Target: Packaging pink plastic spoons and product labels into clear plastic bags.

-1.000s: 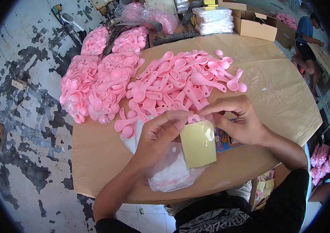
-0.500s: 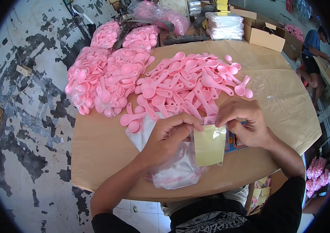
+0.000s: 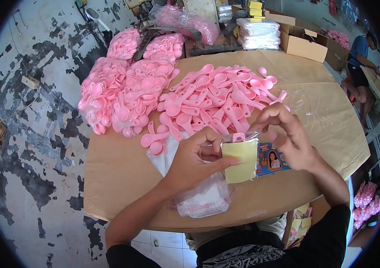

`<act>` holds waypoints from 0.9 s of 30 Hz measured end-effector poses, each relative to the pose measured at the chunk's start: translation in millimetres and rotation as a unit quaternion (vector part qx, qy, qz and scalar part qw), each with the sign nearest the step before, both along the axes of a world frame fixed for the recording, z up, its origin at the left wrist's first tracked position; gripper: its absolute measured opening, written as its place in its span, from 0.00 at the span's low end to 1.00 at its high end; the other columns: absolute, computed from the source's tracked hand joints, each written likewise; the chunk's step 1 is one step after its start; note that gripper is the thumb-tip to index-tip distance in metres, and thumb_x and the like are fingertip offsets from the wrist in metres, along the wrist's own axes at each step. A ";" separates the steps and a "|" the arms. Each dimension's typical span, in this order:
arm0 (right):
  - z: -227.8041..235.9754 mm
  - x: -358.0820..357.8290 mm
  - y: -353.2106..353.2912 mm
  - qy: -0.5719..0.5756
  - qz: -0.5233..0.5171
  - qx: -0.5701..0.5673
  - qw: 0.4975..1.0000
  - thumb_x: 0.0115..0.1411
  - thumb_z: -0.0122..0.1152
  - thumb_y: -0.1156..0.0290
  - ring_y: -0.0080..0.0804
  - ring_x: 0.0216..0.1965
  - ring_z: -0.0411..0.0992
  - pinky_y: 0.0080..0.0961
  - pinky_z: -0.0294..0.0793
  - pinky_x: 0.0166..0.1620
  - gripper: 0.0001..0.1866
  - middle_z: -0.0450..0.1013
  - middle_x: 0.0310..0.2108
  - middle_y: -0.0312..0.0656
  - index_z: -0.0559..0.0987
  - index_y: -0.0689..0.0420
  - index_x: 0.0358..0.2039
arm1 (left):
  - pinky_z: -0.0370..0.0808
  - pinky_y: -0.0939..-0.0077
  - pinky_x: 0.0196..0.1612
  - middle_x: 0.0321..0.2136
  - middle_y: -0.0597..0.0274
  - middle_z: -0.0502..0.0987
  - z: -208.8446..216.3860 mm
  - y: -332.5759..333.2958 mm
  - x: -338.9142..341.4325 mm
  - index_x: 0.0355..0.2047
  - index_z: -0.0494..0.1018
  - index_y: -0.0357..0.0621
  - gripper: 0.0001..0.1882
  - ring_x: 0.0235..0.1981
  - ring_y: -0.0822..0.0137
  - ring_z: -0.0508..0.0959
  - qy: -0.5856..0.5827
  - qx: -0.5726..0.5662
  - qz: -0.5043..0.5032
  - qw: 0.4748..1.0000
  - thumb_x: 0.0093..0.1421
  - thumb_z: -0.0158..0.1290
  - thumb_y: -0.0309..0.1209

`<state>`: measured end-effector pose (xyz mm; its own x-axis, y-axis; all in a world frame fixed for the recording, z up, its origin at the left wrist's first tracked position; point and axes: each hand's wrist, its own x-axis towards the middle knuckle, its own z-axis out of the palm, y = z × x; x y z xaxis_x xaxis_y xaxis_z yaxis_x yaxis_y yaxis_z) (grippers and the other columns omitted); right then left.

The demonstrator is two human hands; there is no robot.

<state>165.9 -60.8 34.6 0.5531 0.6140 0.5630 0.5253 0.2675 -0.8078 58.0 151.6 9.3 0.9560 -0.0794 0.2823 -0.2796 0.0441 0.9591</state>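
My left hand (image 3: pixel 195 156) is closed on the left side of a small clear plastic bag, its thumb across the front. Inside the bag are a pale yellow card (image 3: pixel 242 172) and a pink spoon, whose handle end (image 3: pixel 238 137) shows above the card. My right hand (image 3: pixel 291 139) is off the bag at its upper right, fingers curled but apart, with nothing seen in them. Beneath my left hand lie empty clear bags (image 3: pixel 205 198) on the brown-covered table (image 3: pixel 127 178). A blue printed card (image 3: pixel 270 163) is partly behind the held bag.
Loose pink spoons (image 3: pixel 216 96) are heaped beyond my hands. Bulging bags of spoons (image 3: pixel 102 91) stand at the left. Stacked clear bags (image 3: pixel 259 33) and a cardboard box (image 3: pixel 304 44) are at the back. Below right, a box holds packed pieces (image 3: pixel 301 223). A person (image 3: pixel 362 56) sits far right.
My right hand has let go of the bag's top and drawn up and right, its fingers spreading. My left thumb has moved onto the front of the card, and more of the blue card shows.
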 end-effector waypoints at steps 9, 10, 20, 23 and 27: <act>29.8 11.5 -46.8 -0.044 -0.043 -0.044 0.997 0.60 0.62 0.81 0.16 0.36 0.73 0.18 0.72 0.39 0.08 0.76 0.33 0.32 0.78 0.59 0.40 | 0.77 0.74 0.43 0.36 0.64 0.75 27.6 0.8 -24.0 0.41 0.71 0.42 0.16 0.38 0.73 0.78 -0.080 0.090 0.064 0.991 0.54 0.64 0.20; 28.4 10.4 -73.6 -0.062 -0.123 0.007 0.990 0.58 0.62 0.81 0.18 0.36 0.72 0.18 0.71 0.38 0.11 0.75 0.36 0.34 0.77 0.58 0.42 | 0.76 0.74 0.42 0.38 0.64 0.75 32.7 14.8 -46.1 0.41 0.73 0.43 0.14 0.38 0.73 0.77 -0.078 0.162 0.037 0.983 0.54 0.62 0.19; -113.9 -113.8 -396.6 0.242 -0.435 -0.226 0.837 0.55 0.61 0.70 0.20 0.28 0.65 0.20 0.64 0.35 0.07 0.67 0.25 0.32 0.74 0.58 0.33 | 0.73 0.62 0.54 0.51 0.54 0.76 -212.0 -35.0 -242.9 0.57 0.71 0.43 0.31 0.51 0.60 0.75 0.386 0.085 -0.326 0.859 0.55 0.67 0.36; -158.9 -126.9 -420.9 0.197 -0.503 -0.426 0.726 0.60 0.57 0.75 0.23 0.32 0.70 0.21 0.68 0.39 0.04 0.72 0.27 0.36 0.76 0.61 0.35 | 0.73 0.62 0.54 0.51 0.54 0.76 -257.6 -53.6 -272.8 0.57 0.71 0.43 0.30 0.51 0.60 0.75 0.444 0.077 -0.201 0.870 0.55 0.66 0.35; -85.4 -81.6 -362.1 0.065 -0.586 -0.305 0.748 0.64 0.57 0.76 0.25 0.39 0.72 0.24 0.70 0.46 0.05 0.72 0.31 0.38 0.75 0.64 0.38 | 0.73 0.62 0.54 0.51 0.54 0.77 -288.6 -60.0 -294.4 0.57 0.71 0.43 0.30 0.51 0.61 0.75 0.447 0.101 -0.169 0.872 0.55 0.66 0.35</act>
